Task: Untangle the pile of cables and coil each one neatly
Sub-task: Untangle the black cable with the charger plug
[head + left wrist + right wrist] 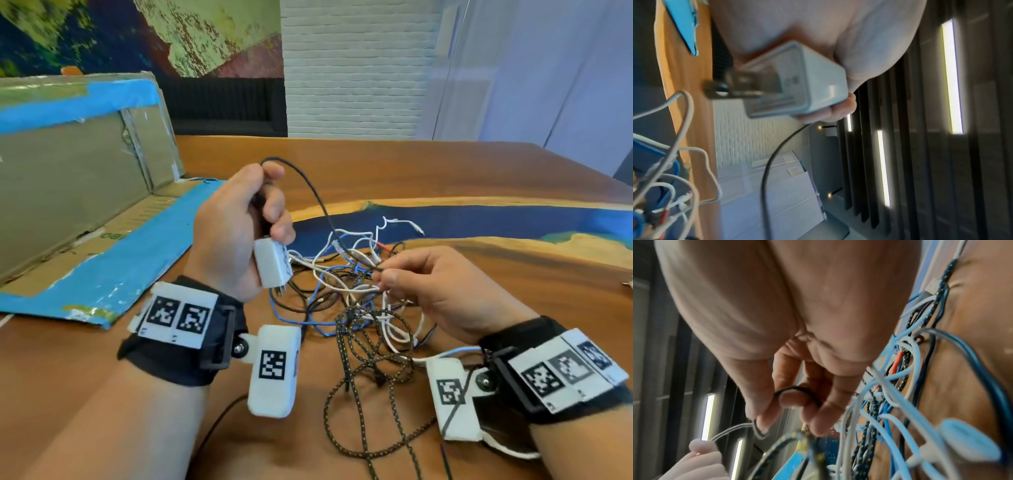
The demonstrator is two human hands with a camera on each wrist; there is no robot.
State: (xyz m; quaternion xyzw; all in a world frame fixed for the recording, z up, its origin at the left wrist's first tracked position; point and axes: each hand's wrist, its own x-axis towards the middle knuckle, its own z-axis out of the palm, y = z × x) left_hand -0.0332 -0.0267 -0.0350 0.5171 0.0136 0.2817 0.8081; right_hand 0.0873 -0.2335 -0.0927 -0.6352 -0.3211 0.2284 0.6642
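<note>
My left hand (239, 226) is raised above the table and grips a white plug adapter (273, 263), prongs down, also close up in the left wrist view as the adapter (807, 84). A thin black cable (313, 192) arcs from the top of that fist down to my right hand (421, 291), which pinches it at the fingertips (797, 400) over the tangled pile (352, 291) of white, blue, black and braided cables. A black-and-yellow braided cable (373, 363) loops toward me from the pile.
A flattened cardboard box with blue tape (85, 205) lies at the left on the wooden table (445, 171). A dark blue resin strip (479, 219) crosses the table behind the pile. White camera housings hang from both wrists.
</note>
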